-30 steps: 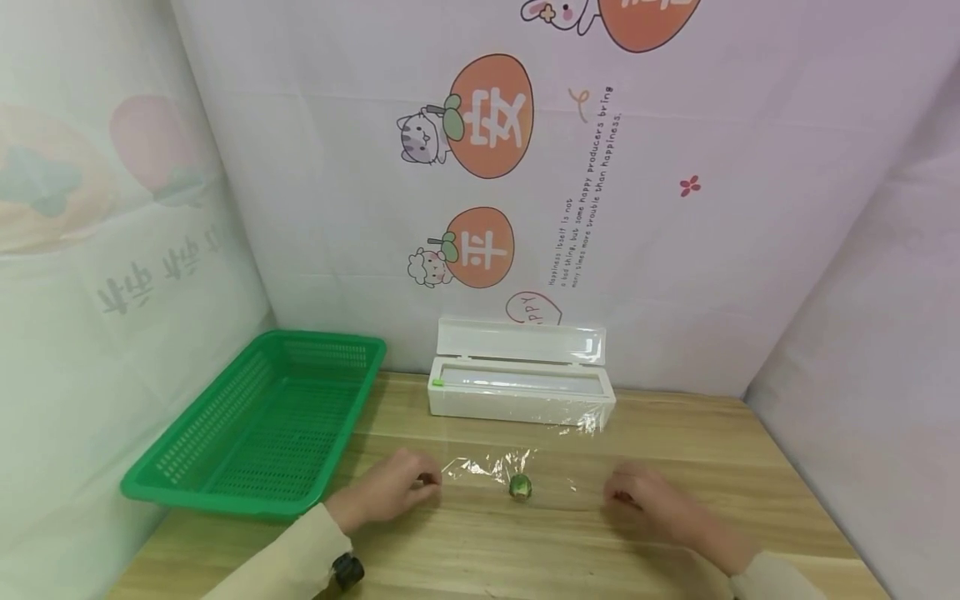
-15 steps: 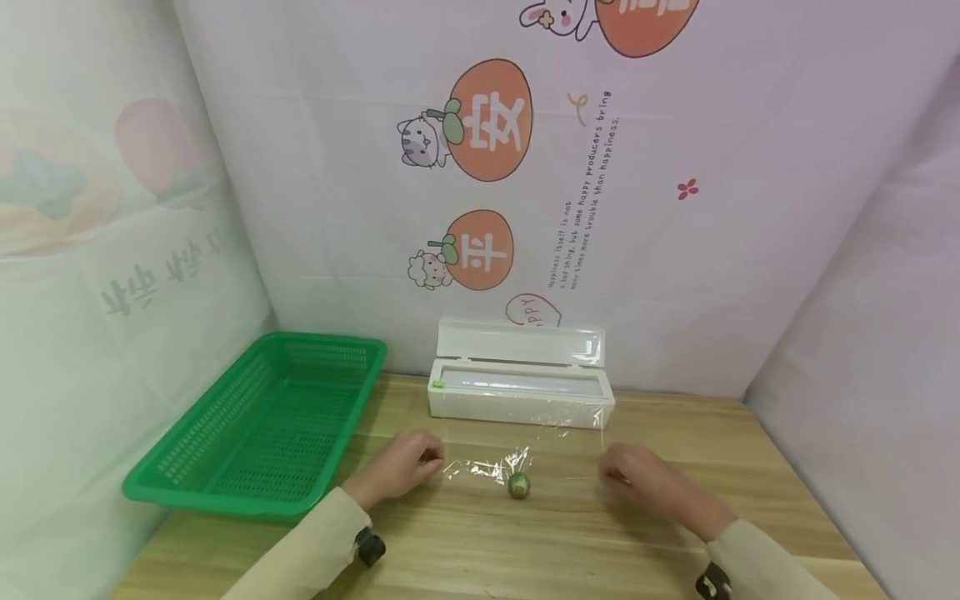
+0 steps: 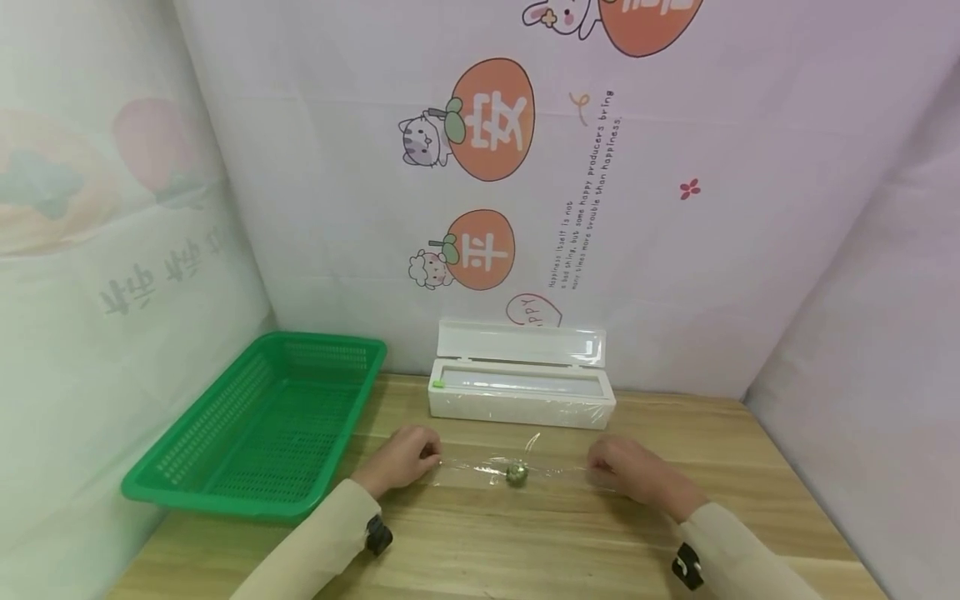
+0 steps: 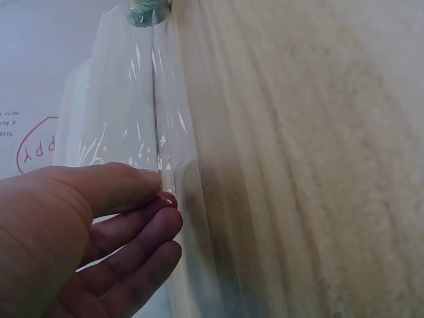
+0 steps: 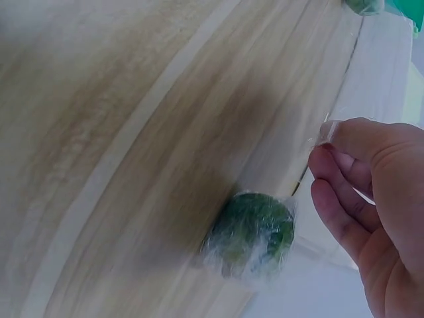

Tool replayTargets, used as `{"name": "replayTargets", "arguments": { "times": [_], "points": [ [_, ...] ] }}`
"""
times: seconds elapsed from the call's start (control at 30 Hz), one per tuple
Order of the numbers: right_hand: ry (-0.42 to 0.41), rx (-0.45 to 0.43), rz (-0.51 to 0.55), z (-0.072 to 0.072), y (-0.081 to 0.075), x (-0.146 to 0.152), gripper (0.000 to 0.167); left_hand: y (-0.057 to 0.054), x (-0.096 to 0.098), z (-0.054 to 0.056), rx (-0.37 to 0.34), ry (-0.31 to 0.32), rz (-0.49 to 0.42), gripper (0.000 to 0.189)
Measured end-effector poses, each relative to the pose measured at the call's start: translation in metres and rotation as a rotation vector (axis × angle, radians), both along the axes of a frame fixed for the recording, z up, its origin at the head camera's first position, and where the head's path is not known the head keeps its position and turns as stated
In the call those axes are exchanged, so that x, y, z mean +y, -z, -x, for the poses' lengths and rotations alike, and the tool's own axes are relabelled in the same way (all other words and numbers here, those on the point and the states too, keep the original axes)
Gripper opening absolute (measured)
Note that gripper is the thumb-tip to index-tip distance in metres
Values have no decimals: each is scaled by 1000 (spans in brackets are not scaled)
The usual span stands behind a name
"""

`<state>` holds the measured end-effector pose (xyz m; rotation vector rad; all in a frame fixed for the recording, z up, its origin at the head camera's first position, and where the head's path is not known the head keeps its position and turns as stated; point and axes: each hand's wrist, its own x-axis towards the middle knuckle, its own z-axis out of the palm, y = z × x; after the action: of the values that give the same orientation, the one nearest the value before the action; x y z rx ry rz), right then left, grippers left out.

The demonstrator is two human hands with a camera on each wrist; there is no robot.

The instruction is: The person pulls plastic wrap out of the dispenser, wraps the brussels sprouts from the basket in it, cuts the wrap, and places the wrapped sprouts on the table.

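Observation:
A sheet of clear cling film (image 3: 476,473) stretches low above or on the table between my hands. Under or inside it, near the middle, sits a small round green vegetable (image 3: 517,474); its exact kind is unclear. My left hand (image 3: 405,457) pinches one end of the film between thumb and forefinger, plain in the left wrist view beside the thumb (image 4: 126,185). At the opposite end, my right hand (image 3: 630,468) pinches the film too. Below that hand in the right wrist view lies another green vegetable (image 5: 250,235) covered in crinkled film; the hand hides it from the head view.
Behind the film stands a white cling film dispenser box (image 3: 521,408) with its clear lid raised and a green slider on its left. A green plastic basket (image 3: 330,467) is at the left. Printed white cloth walls (image 3: 637,250) enclose the wooden table (image 3: 525,550).
Both hands have shifted slightly away from me and closer together. The film between them has come away from the box, and its rear part now lies over the vegetable, which has moved slightly back.

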<state>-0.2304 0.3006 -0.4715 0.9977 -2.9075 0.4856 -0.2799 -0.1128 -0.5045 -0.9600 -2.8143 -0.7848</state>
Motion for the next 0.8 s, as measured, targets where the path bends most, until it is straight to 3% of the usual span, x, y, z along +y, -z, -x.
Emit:
{"name": "replayTargets", "arguments": {
  "times": [0.5,0.8],
  "points": [
    [-25,2,-2,8,8,0,33,-7,0,1,-7,11,20,17],
    [43,-23,-38,7,-1,4,33,-19,0,0,6,-66,4,8]
  ]
}}
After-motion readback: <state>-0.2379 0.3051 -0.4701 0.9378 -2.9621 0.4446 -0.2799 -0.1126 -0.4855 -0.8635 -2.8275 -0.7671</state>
